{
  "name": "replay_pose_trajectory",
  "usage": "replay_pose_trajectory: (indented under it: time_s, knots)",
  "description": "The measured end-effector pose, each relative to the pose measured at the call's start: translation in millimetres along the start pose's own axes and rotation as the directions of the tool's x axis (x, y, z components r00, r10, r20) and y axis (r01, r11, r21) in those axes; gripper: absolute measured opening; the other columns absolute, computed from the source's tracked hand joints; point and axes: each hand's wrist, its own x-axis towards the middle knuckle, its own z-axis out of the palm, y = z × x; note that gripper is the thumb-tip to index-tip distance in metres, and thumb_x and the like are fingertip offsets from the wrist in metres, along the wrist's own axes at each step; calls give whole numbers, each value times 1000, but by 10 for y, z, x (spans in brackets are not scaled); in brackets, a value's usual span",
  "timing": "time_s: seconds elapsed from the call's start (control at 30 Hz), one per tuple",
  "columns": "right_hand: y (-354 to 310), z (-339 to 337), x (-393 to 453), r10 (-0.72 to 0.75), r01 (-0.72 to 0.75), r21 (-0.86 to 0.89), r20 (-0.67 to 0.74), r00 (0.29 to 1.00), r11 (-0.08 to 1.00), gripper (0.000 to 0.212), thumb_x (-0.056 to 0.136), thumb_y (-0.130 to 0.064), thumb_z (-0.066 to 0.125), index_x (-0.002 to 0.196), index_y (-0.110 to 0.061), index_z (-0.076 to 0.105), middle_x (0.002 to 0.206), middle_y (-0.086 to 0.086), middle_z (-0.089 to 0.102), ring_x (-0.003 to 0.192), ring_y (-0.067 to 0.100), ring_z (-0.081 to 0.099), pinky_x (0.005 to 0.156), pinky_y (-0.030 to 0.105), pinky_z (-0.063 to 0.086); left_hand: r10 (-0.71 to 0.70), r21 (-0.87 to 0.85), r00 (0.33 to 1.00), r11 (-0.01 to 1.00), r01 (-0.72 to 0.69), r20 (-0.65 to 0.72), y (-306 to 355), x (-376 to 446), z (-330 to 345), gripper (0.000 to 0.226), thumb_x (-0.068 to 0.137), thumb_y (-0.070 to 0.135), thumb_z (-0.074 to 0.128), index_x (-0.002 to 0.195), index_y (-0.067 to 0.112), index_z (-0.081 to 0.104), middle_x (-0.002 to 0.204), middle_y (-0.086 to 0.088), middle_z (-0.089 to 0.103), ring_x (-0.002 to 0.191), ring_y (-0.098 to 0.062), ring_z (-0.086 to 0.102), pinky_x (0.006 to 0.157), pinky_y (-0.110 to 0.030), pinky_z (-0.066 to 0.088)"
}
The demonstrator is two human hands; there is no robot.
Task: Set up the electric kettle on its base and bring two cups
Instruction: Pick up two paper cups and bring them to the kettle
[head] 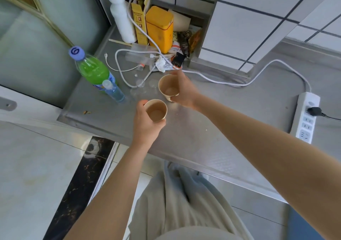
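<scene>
Two brown paper cups are held upright over the steel counter (193, 134). My left hand (145, 127) grips the nearer cup (156, 110) from its left side. My right hand (184, 92) grips the farther cup (168, 86) from its right side. Both cups look empty inside. No kettle or kettle base is in view.
A green bottle (92, 69) and a small clear bottle (114, 92) stand at the left of the counter. White cables (221, 81), a yellow tin (159, 27), a white bottle (120, 12) and clutter fill the back corner. A white power strip (307, 117) lies at the right.
</scene>
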Motion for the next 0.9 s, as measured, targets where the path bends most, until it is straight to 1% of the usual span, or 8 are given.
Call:
replay_pose_trajectory:
  time_s: [0.13, 0.2, 0.27, 0.43, 0.53, 0.67, 0.8, 0.9]
  knots:
    - [120, -64, -231, 68, -65, 64, -50, 996, 996, 82, 68, -10, 79, 135, -17, 33, 128, 9, 52, 111, 28, 55, 83, 36, 49, -16, -36, 999, 999, 15, -29, -22, -7, -118, 70, 63, 15, 84, 123, 19, 48, 117, -2, 62, 102, -17, 58, 83, -24, 43]
    - [183, -76, -399, 90, -83, 96, -69, 994, 992, 80, 68, -9, 79, 134, -17, 34, 122, 7, 52, 106, 24, 54, 79, 34, 47, 4, -50, 1000, 999, -4, -1, 4, -25, -144, 68, 64, 14, 83, 122, 22, 47, 116, 1, 61, 103, -17, 58, 84, -24, 44]
    - [265, -82, -586, 82, -67, 128, -114, 990, 990, 79, 68, -8, 78, 134, -15, 35, 123, 8, 53, 107, 24, 55, 80, 32, 46, 20, -66, 999, 998, -18, 32, 70, -58, -131, 68, 65, 13, 83, 123, 23, 47, 115, 4, 60, 101, -14, 57, 83, -23, 43]
    - [569, -126, -1101, 139, -84, 263, -196, 971, 961, 77, 69, -8, 77, 133, -17, 35, 119, 4, 55, 101, 21, 56, 77, 28, 48, 79, -67, 991, 995, -72, 111, 177, -222, 5, 74, 66, 9, 84, 128, 19, 45, 116, 4, 57, 101, -11, 56, 78, -8, 41]
    - [796, -137, -1396, 191, -113, 294, -251, 949, 949, 76, 69, -11, 79, 132, -16, 36, 118, 0, 55, 103, 19, 56, 84, 27, 46, 134, -74, 981, 989, -125, 141, 215, -319, 160, 76, 65, 3, 84, 129, 12, 46, 121, -5, 59, 107, -18, 57, 89, -16, 42]
    - [1136, -231, -1885, 275, -164, 344, -303, 913, 925, 75, 72, -8, 77, 134, -14, 35, 116, -2, 53, 100, 15, 53, 78, 15, 37, 171, -85, 961, 984, -155, 220, 376, -588, 469, 74, 65, 3, 83, 129, 14, 47, 123, -4, 60, 109, -18, 57, 88, -14, 42]
    - [1413, -366, -2352, 337, -189, 390, -354, 873, 901, 76, 71, -6, 75, 136, -15, 35, 121, 3, 57, 104, 20, 56, 82, 21, 40, 244, -79, 928, 970, -231, 280, 507, -942, 759, 71, 65, 6, 83, 127, 16, 49, 120, -1, 61, 106, -14, 58, 80, 0, 37]
    - [1675, -499, -2886, 412, -206, 466, -400, 819, 861, 77, 72, -7, 73, 137, -19, 35, 125, 3, 57, 104, 22, 57, 85, 27, 45, 295, -59, 891, 954, -293, 345, 637, -1413, 1090, 72, 65, 9, 83, 127, 19, 49, 121, 2, 60, 107, -12, 57, 78, 3, 34]
